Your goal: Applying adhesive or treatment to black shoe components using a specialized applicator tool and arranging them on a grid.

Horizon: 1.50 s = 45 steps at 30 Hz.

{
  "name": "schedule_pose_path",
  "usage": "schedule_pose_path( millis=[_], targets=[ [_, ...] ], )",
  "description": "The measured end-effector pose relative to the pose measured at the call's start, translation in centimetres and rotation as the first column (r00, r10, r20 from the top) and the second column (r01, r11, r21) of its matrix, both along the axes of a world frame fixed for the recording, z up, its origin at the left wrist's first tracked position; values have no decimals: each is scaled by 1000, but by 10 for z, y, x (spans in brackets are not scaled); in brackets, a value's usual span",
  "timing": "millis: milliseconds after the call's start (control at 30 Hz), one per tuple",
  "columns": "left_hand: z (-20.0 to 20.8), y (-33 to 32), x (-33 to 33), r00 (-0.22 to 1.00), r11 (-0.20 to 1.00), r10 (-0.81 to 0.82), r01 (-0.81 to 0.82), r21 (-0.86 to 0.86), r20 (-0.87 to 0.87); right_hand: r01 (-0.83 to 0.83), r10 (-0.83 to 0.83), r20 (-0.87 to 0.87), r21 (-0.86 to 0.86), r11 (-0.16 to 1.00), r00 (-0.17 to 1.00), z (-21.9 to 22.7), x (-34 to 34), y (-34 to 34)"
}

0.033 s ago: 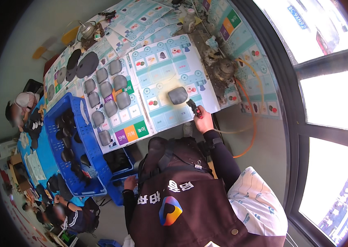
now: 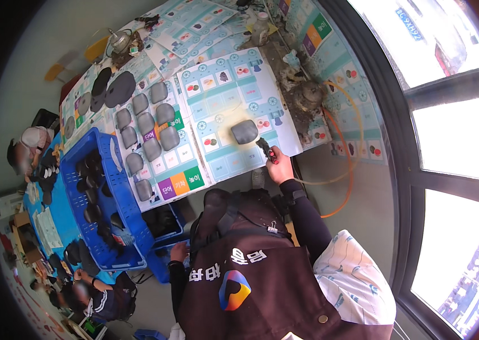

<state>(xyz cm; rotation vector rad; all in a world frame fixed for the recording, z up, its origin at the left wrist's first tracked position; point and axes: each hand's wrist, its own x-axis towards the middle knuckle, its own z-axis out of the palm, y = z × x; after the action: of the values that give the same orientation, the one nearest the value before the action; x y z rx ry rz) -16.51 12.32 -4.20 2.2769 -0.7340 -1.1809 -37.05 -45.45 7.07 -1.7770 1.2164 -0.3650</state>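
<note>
My right hand [image 2: 279, 168] is closed around a small dark spray gun [image 2: 265, 149] with red on its handle. The gun's tip points at a rounded dark grey pad [image 2: 244, 131], close to its lower right edge. That pad lies on a printed white sheet [image 2: 228, 164], with a yellowish stain around it. My left hand [image 2: 179, 251] hangs low beside the blue crates, and its fingers are too indistinct to read. Left of the sheet, several similar grey pads [image 2: 152, 150] lie in rough rows on another printed sheet.
A large blue crate [image 2: 69, 170] with dark pieces stands left of the table. An orange hose [image 2: 350, 181] loops by the wall at right. Larger dark pads [image 2: 120, 89] and a metal pot [image 2: 119, 41] sit farther back. Other people work at the far left.
</note>
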Motion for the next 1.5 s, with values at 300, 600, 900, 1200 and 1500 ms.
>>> schedule_pose_path(
  millis=[300,600,900,1200,1500],
  targets=[
    [0,-2,-8,995,997,66,-63,52,-70,-46,45,20,34,998,999,8,9,-9],
    [-18,8,-25,999,999,34,-34,-2,20,-36,29,64,112,993,998,15,32,-51],
    [-23,5,-60,930,951,309,-304,53,-202,-68,64,-60,-67,995,996,14,13,-41],
    [-9,-1,-69,863,902,432,-416,116,-262,-4,-25,105,266,964,994,11,55,-43],
    [14,-12,-72,996,973,-80,72,217,28,-164,170,5,285,944,985,3,21,-50]
  ],
)
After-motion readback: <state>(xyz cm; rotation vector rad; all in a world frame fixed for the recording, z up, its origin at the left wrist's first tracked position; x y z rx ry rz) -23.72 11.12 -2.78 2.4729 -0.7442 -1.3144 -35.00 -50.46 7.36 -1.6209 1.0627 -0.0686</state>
